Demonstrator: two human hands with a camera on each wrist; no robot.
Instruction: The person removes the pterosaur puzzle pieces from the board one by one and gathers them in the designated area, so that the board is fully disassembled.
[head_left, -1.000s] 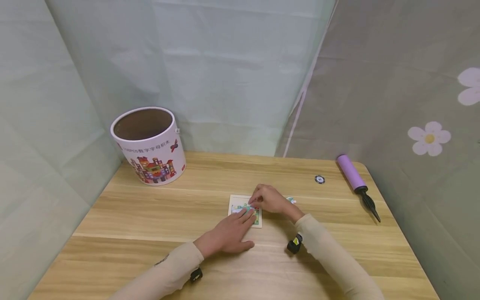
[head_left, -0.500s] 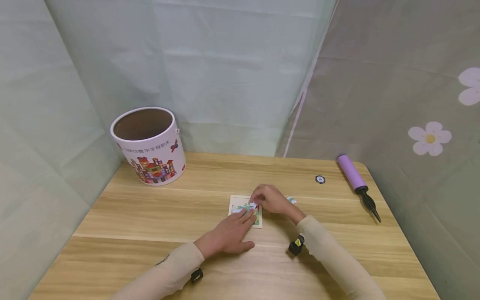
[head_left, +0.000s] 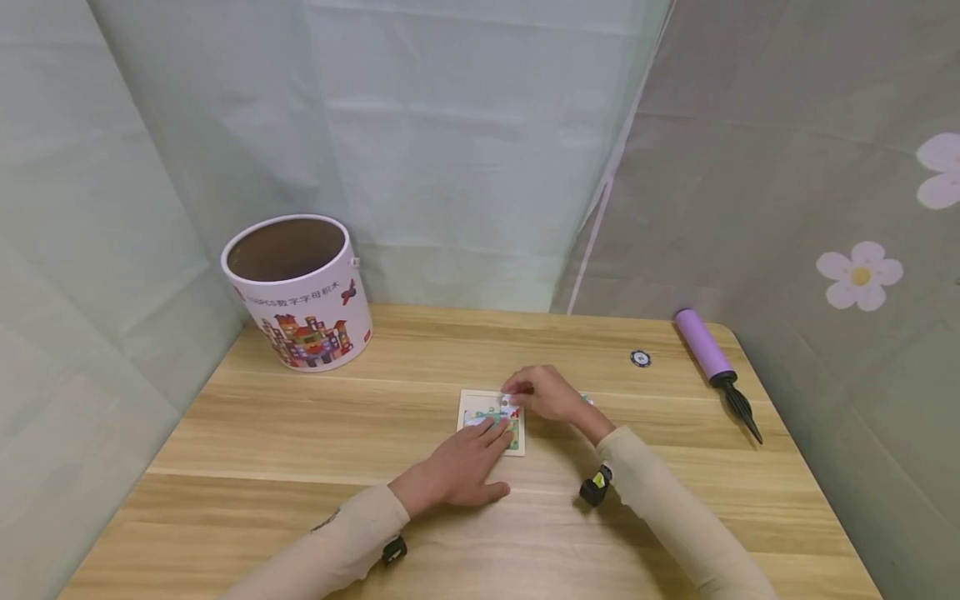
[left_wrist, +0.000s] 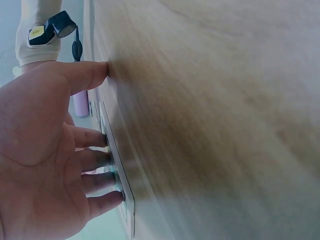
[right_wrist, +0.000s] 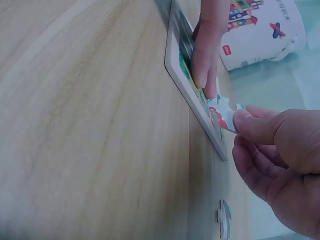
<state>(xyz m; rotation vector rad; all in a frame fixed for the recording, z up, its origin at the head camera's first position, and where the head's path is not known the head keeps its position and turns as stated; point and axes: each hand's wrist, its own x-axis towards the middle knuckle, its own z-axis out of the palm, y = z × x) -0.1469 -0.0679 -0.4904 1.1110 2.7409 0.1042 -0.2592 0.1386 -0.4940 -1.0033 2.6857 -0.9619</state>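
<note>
A small puzzle board with a pale rim lies on the table, with colourful pieces in it. My left hand rests across its near part, fingers straight and fingertips pressing on the pieces; the left wrist view shows these fingers reaching over the rim. At the board's far right corner my right hand pinches a white and red puzzle piece between thumb and fingers. The piece is tilted, its lower edge near the left fingertips. Whether it touches the board there, I cannot tell. My left hand covers part of the picture.
Another loose puzzle piece lies on the table right of the board, partly behind my right wrist in the head view. A white printed bucket stands at back left. A round chip and a purple hand pump lie at right.
My right hand has shifted slightly up and away from the left fingers, and more of the pinched puzzle piece shows. The left hand and the board have stayed in place.
</note>
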